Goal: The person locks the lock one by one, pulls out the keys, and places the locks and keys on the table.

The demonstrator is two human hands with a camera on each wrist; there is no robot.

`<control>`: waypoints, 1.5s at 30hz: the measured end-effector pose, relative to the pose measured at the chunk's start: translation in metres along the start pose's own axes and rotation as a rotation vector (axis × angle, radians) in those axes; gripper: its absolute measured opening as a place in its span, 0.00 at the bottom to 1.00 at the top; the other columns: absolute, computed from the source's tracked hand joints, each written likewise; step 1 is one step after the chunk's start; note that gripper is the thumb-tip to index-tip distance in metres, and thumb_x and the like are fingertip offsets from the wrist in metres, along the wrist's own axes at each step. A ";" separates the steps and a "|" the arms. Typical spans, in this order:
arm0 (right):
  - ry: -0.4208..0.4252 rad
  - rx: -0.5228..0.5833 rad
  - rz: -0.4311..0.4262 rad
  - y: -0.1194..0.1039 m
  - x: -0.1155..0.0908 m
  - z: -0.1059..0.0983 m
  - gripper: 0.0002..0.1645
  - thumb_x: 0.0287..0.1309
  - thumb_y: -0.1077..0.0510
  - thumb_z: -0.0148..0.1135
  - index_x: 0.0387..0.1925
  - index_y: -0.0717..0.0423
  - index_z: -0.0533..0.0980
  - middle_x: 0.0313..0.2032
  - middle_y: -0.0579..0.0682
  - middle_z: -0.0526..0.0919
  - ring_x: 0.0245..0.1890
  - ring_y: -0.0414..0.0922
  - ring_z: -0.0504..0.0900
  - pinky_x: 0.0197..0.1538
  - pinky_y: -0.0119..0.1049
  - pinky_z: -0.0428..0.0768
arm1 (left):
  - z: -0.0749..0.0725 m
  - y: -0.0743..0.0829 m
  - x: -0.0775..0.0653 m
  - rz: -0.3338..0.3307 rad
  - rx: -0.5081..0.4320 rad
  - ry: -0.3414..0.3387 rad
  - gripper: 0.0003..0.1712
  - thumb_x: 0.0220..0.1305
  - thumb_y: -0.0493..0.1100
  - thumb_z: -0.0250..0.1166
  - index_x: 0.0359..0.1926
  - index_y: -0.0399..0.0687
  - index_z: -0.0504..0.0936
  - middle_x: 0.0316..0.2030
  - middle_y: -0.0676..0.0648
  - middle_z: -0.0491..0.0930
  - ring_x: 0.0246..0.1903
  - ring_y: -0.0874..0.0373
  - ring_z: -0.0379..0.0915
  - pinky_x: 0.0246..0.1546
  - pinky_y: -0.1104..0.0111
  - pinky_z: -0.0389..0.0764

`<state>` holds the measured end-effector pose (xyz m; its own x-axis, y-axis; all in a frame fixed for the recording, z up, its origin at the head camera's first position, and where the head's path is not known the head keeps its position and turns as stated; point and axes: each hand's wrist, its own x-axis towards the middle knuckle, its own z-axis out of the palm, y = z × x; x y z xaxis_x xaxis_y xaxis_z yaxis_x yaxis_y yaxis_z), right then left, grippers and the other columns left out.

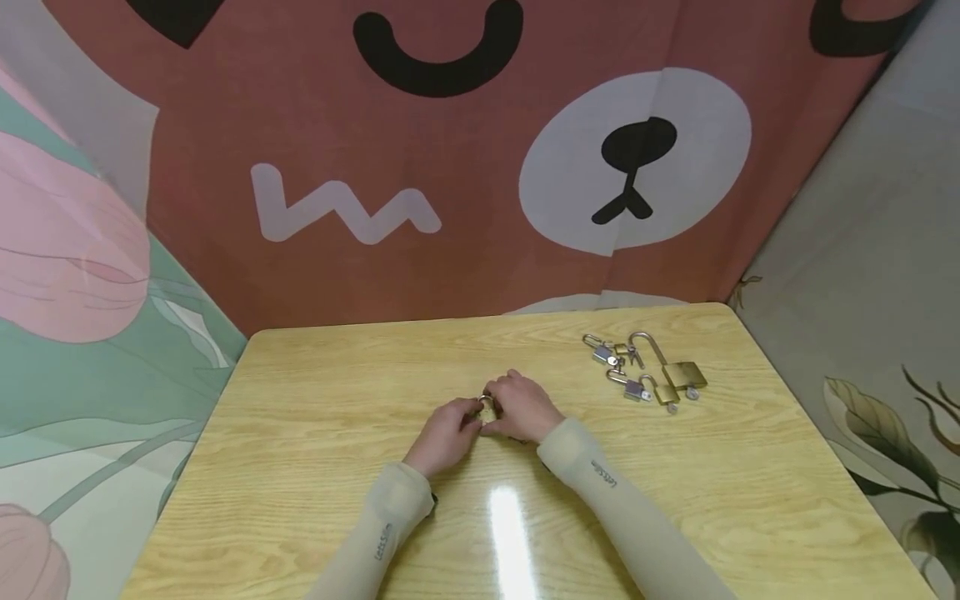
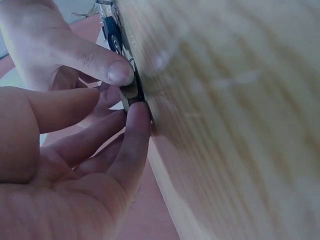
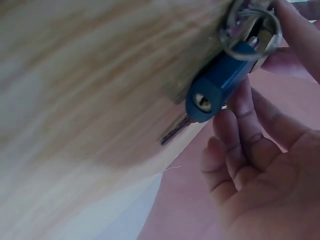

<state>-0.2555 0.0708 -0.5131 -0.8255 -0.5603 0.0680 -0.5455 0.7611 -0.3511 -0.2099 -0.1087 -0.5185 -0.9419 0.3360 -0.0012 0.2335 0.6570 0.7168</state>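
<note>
Hands: together at the middle of the frame, fingertips meeting over one small thing.
Left hand [image 1: 444,433]: comes in from lower left, finger and thumb pinching the left side of the small padlock [image 1: 487,413].
Right hand [image 1: 527,406]: reaches in from lower right, its fingers curled round the opposite side; from the left wrist, I see its thumb pressing on the lock.
Small padlock: at the centre of the frame, low at the tabletop, brassy, partly hidden by fingers; I can't tell whether its shackle is locked.
Blue lock [image 3: 216,87]: upper right of the right wrist view, just beside the right fingers, keyhole showing, a key blade [image 3: 175,131] jutting past its lower end and a metal ring [image 3: 274,37] at its upper end.
Spare locks: right of centre, well apart from the hands, a large brass padlock [image 1: 685,375] with a long shackle, a smaller brass padlock [image 1: 666,394] near it, and a silvery padlock [image 1: 634,389] to their left.
Table [image 1: 322,392]: pale wood grain, a bright glare streak at bottom centre.
Backdrop [image 1: 480,150]: reddish-brown cloth with a cartoon muzzle.
</note>
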 end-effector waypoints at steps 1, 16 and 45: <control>0.000 0.004 -0.003 0.000 0.000 0.000 0.31 0.48 0.40 0.83 0.46 0.54 0.83 0.31 0.45 0.80 0.38 0.43 0.72 0.42 0.37 0.77 | 0.000 0.000 0.000 -0.007 -0.003 -0.001 0.18 0.74 0.34 0.61 0.61 0.32 0.79 0.56 0.36 0.83 0.54 0.45 0.81 0.57 0.50 0.82; 0.027 0.044 0.141 0.052 -0.026 -0.062 0.31 0.60 0.49 0.75 0.61 0.59 0.79 0.43 0.52 0.84 0.41 0.48 0.82 0.48 0.48 0.83 | 0.000 0.002 -0.001 0.006 0.016 0.021 0.19 0.74 0.37 0.63 0.60 0.33 0.80 0.53 0.36 0.83 0.48 0.48 0.81 0.53 0.52 0.83; 0.041 -0.078 0.298 0.149 -0.094 -0.078 0.15 0.57 0.55 0.77 0.43 0.58 0.84 0.37 0.52 0.86 0.39 0.52 0.85 0.46 0.58 0.81 | -0.002 0.009 -0.008 0.064 0.079 0.093 0.15 0.74 0.40 0.65 0.58 0.44 0.83 0.57 0.44 0.82 0.56 0.48 0.80 0.58 0.53 0.82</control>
<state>-0.2705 0.2626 -0.4986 -0.9551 -0.2962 0.0110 -0.2867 0.9135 -0.2887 -0.2008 -0.1070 -0.5109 -0.9418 0.3176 0.1104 0.3090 0.6883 0.6563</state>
